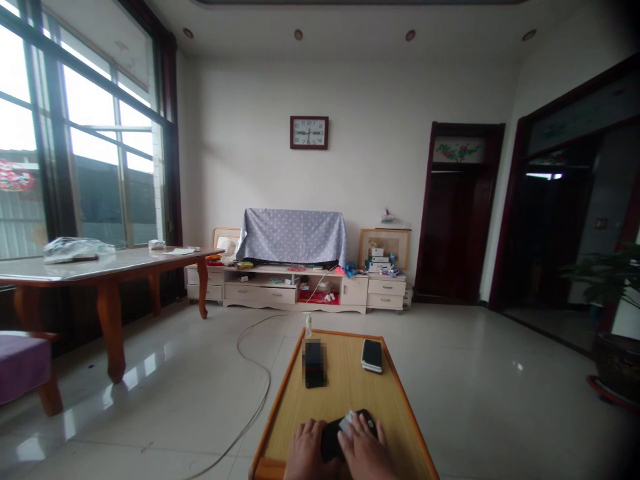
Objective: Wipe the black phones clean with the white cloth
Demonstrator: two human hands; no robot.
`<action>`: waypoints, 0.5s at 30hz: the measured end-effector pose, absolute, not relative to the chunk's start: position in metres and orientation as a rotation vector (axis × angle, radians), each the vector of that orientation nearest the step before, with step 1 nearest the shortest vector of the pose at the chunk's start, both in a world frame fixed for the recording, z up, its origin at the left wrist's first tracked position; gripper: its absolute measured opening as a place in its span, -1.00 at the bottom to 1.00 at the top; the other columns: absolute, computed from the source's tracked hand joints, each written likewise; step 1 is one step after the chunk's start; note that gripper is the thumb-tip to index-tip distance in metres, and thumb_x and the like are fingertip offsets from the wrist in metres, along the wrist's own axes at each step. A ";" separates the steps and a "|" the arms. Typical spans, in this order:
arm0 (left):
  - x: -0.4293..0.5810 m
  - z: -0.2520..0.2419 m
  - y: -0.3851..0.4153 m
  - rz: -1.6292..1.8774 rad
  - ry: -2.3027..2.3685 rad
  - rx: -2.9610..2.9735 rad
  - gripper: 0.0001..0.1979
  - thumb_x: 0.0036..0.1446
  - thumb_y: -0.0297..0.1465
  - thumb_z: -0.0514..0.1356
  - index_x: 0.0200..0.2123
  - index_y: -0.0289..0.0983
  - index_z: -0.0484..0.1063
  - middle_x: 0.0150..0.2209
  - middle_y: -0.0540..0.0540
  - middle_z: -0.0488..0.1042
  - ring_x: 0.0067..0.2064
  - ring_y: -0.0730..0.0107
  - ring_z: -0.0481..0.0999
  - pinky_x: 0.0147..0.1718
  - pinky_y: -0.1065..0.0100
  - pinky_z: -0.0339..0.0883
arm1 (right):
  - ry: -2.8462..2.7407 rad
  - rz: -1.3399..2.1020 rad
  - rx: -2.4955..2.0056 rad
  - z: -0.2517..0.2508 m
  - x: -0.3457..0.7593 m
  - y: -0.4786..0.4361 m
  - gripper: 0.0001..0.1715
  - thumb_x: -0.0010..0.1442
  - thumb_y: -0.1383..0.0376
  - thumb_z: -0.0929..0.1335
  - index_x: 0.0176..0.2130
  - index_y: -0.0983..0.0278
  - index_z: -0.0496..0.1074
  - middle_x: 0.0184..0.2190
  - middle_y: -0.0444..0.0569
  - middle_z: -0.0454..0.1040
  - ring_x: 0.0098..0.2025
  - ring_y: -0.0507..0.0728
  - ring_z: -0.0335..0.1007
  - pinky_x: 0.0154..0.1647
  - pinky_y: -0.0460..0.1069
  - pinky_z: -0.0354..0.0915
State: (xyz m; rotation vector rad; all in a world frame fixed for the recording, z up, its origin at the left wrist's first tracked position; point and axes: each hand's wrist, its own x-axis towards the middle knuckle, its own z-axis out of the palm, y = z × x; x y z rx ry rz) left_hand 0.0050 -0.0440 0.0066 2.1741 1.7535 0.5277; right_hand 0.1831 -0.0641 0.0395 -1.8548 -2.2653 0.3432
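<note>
Pale wall (240, 173) stands beyond the table (345, 373), which I watch remotely from its near end. There, I judge, an uneven push from the right hand (367, 447) could skid the phone (331, 440) loose if the left hand (306, 445) bears on it lightly; I cannot tell whether the left grips. Over the table's near end the phone lies between both hands, touching the left's fingers and partly beneath the right, whose outstretched fingers hold the cloth (346, 422) against it.
</note>
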 end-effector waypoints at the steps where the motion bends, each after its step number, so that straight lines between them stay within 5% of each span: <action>1: 0.004 0.005 -0.043 0.529 1.756 2.171 -0.33 -0.05 -0.23 0.18 0.19 -0.17 0.36 0.15 -0.11 0.45 0.16 0.17 0.35 0.15 0.30 0.15 | -2.307 0.371 -1.808 0.037 0.173 -0.067 -0.28 0.39 -0.10 -0.02 0.31 0.07 0.27 0.37 -0.01 0.16 0.44 0.28 -0.01 0.43 0.40 -0.19; 6: 0.002 0.000 -0.041 0.498 1.783 2.157 -0.25 -0.02 -0.24 0.16 0.29 -0.26 0.25 0.25 -0.15 0.37 0.26 0.19 0.28 0.26 0.34 0.02 | -2.301 0.385 -1.758 0.031 0.165 -0.074 -0.23 0.40 -0.12 -0.07 0.34 0.09 0.21 0.38 -0.02 0.15 0.44 0.23 -0.02 0.45 0.39 -0.25; 12: 0.004 0.000 -0.045 0.543 1.756 2.127 -0.09 -0.20 -0.20 0.29 0.30 -0.23 0.23 0.23 -0.10 0.40 0.25 0.17 0.29 0.23 0.33 0.09 | -2.068 0.291 -1.996 0.036 0.196 -0.058 -0.16 0.39 -0.11 -0.08 0.33 0.24 0.24 0.41 0.16 0.08 0.47 0.38 -0.18 0.38 0.55 -0.38; 15: 0.003 0.000 -0.045 0.567 1.748 2.130 -0.19 -0.05 -0.21 0.21 0.31 -0.24 0.21 0.23 -0.10 0.41 0.24 0.20 0.31 0.22 0.33 0.11 | -2.179 0.368 -1.876 0.037 0.174 -0.063 -0.19 0.38 -0.15 -0.05 0.32 0.14 0.25 0.40 0.07 0.12 0.47 0.29 -0.13 0.42 0.43 -0.28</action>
